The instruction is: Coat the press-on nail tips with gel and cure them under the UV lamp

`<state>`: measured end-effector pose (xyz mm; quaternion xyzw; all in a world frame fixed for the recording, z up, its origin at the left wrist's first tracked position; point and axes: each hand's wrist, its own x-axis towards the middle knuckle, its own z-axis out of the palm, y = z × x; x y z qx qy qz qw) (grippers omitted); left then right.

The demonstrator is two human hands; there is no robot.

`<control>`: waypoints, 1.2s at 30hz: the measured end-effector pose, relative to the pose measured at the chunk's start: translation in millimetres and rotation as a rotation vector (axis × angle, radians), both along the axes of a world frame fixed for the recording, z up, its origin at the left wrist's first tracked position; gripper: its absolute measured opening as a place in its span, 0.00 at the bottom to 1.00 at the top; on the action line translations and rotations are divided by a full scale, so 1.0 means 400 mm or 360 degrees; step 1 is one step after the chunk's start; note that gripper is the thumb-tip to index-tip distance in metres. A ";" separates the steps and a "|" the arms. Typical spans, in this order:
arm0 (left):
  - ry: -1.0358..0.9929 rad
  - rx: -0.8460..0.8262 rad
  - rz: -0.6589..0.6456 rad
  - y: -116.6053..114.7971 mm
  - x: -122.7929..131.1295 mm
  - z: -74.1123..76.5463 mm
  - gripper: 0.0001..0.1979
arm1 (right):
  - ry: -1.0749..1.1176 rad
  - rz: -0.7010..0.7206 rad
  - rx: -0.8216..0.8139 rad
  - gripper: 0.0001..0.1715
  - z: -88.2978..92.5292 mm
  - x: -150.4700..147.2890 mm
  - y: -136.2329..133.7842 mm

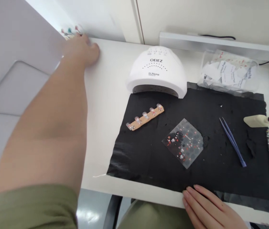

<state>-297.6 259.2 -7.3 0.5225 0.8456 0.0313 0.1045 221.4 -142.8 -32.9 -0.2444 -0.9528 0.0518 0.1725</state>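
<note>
Stretched out to the far left, my left hand (pixel 80 49) is blurred, with its fingers hidden beyond the knuckles. Right by it stand several thin sticks with red and teal tips (pixel 69 31); whether the hand touches them I cannot tell. My right hand (pixel 207 206) lies with fingers straight at the front edge of the black mat (pixel 146 159), holding nothing. On the mat are a wooden stick (pixel 146 119) bearing several decorated nail tips, a clear sticker sheet (pixel 184 143) with small red and white designs, and blue tweezers (pixel 232 141).
A white nail lamp (pixel 157 71) stands at the mat's back edge. Behind to the right is a clear box (pixel 228 71) of packets. A pale-tipped brush (pixel 256 121) reaches in from the right. A grey panel (pixel 17 41) rises at left.
</note>
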 end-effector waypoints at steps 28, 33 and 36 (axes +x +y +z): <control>-0.0332 0.0326 -0.0431 -0.185 0.228 -0.034 0.69 | 0.0129 0.0051 0.0212 0.29 0.012 -0.014 0.017; -0.0318 0.0554 -0.0587 -0.219 0.215 -0.027 0.48 | 0.0104 0.0055 0.0215 0.27 -0.004 -0.003 0.005; -0.0305 0.0744 -0.0546 -0.256 0.173 -0.013 0.30 | 0.0115 0.0061 0.0193 0.27 -0.011 0.000 0.000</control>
